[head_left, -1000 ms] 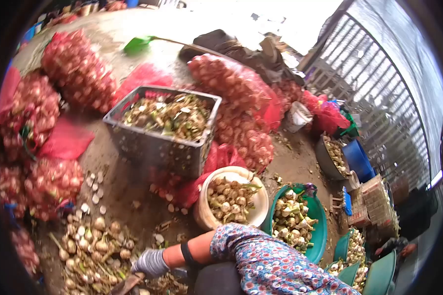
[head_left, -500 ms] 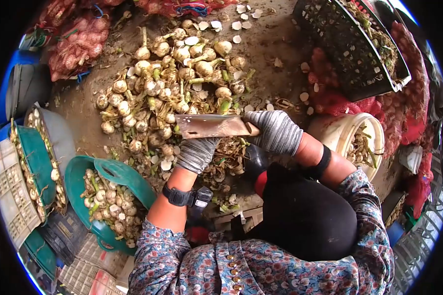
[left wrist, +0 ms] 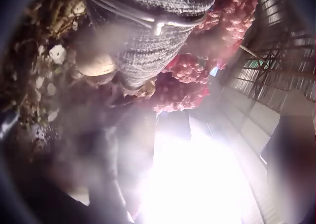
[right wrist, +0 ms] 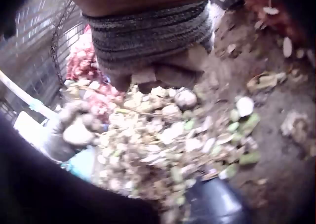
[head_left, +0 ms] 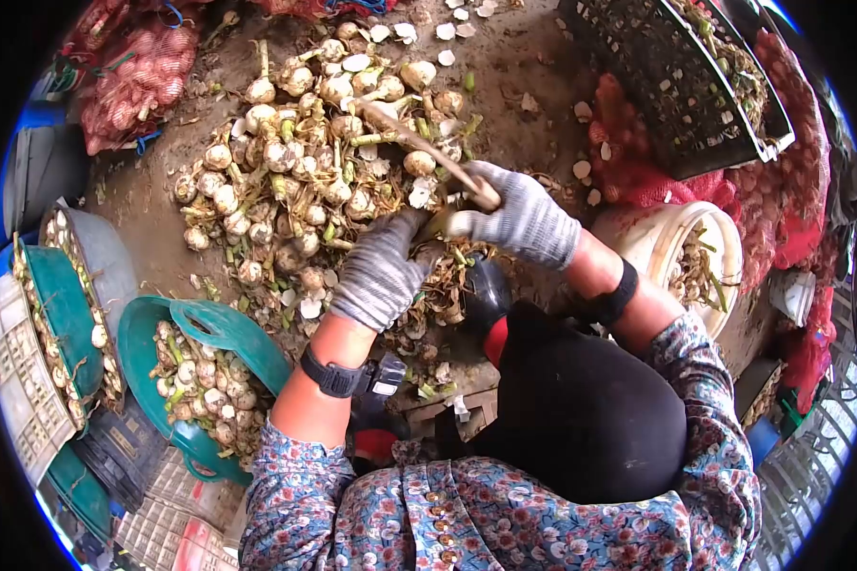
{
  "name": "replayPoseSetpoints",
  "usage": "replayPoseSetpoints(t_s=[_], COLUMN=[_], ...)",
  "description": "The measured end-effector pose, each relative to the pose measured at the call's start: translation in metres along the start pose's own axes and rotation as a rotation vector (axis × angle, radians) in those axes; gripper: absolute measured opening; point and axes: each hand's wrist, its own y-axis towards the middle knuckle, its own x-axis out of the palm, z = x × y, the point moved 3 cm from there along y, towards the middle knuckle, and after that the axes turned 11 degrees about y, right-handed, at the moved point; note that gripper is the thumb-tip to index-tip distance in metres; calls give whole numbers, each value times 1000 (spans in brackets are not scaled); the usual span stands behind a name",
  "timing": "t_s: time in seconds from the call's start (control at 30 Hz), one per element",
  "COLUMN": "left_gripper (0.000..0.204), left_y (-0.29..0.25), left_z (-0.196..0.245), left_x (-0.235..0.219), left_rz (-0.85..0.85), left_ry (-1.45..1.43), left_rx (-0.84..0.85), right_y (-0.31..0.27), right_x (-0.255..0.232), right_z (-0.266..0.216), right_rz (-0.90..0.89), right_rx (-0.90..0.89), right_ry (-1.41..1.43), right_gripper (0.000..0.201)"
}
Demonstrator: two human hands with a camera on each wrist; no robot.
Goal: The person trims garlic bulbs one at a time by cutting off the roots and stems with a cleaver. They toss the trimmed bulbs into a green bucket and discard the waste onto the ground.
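Note:
In the head view the gloved right hand (head_left: pixel 528 217) grips the wooden handle (head_left: pixel 484 196) of a large knife, its blade (head_left: pixel 417 141) seen edge-on and slanting up-left over the garlic heap (head_left: pixel 300 171). Just left of it and lower, the gloved left hand (head_left: pixel 381 271) has its fingers curled. A pale bulb (right wrist: pixel 78 133) shows in that hand (right wrist: pixel 61 135) in the right wrist view, and the bulb (left wrist: pixel 96 65) appears beside the glove (left wrist: pixel 148 51) in the left wrist view. Trimmings (right wrist: pixel 173 140) lie beneath the right hand (right wrist: pixel 153 48).
A green tub (head_left: pixel 141 357) of bulbs stands at lower left, a white bucket (head_left: pixel 638 233) at right. Beyond it are a black crate (head_left: pixel 638 86) and red net sacks (head_left: pixel 138 81). A dark shoe (head_left: pixel 488 290) is below the hands.
The head view has swung down to both hands. Since half a second ago, the knife has turned from flat and level to edge-on and slanted, and the left hand has moved away from its blade.

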Motion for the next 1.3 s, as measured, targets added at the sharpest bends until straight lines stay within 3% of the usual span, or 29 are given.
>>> replayPoseSetpoints(t_s=[0.03, 0.1, 0.17, 0.23, 0.3, 0.4, 0.5, 0.53, 0.6, 0.63, 0.7, 0.73, 0.77, 0.8, 0.87, 0.9, 0.97, 1.03, 1.1, 1.13, 1.23, 1.3], left_gripper=[39, 66, 76, 84, 74, 65, 69, 71, 81, 79, 77, 72, 68, 64, 64, 64, 63, 63, 63, 63, 61, 64], left_y=[3, 0, -9, -12, -20, -12, -1, 2, 3, 3, 3, -7, -18, -21, -27, -26, -23, -22, -24, -28, -30, -29], left_z=[12, 27, 14, -2, 1, 4, 8, 8, 8, 3, -17, -48, -79, -75, -67, -46, -17, -39, -43, -25, -20, -18], left_x=[-3, -13, -16, -5, 1, 6, 5, 2, -7, -9, -7, 16, 39, 41, 31, 15, -1, 17, 21, 13, 8, 6], left_rz=[25, 148, 208, 142, 105, 89, 85, 90, 44, 22, -28, -197, -325, -394, -264, -167, -108, -160, -117, -53, 154, 174], left_ry=[23, -175, -495, -909, -690, -645, -835, -880, -902, -686, -256, -745, -1501, -1936, -1253, -921, -611, -1444, -1365, -868, 77, 68], left_rx=[28, 154, 120, -22, -69, -112, -65, -32, -39, -24, 8, -53, -259, -516, -213, -133, -104, -171, -135, -69, 252, 232], right_y=[5, 16, 18, 16, 11, 5, 11, 11, -5, -9, -18, -20, -22, -24, -25, -25, -25, -25, -22, -21, -17, -13], right_x=[5, 4, -1, -10, -3, 7, 4, 3, -10, -11, -11, -9, -5, 0, 5, 7, 12, 13, 15, 16, 15, 18], right_z=[-9, -3, 6, -1, 16, 25, 38, 30, 2, -8, -24, -30, -34, -38, -38, -36, -35, -31, -18, -9, 6, 15], right_rz=[-25, -31, 18, 2, -31, -101, 9, 78, 103, 72, -37, -117, -199, -237, -292, -303, -310, -305, -289, -270, -276, -282], right_rx=[-86, 37, 65, 281, 507, 589, 345, 159, 52, 23, -212, -217, -221, -232, -208, -207, -194, -183, -176, -161, -122, -93], right_ry=[-46, -97, 313, 268, 438, 488, 199, 116, -187, -290, -485, -562, -640, -702, -725, -740, -762, -787, -818, -791, -786, -775], right_gripper=[62, 60, 58, 48, 46, 48, 46, 46, 42, 40, 33, 33, 32, 35, 37, 37, 34, 32, 34, 34, 35, 37])
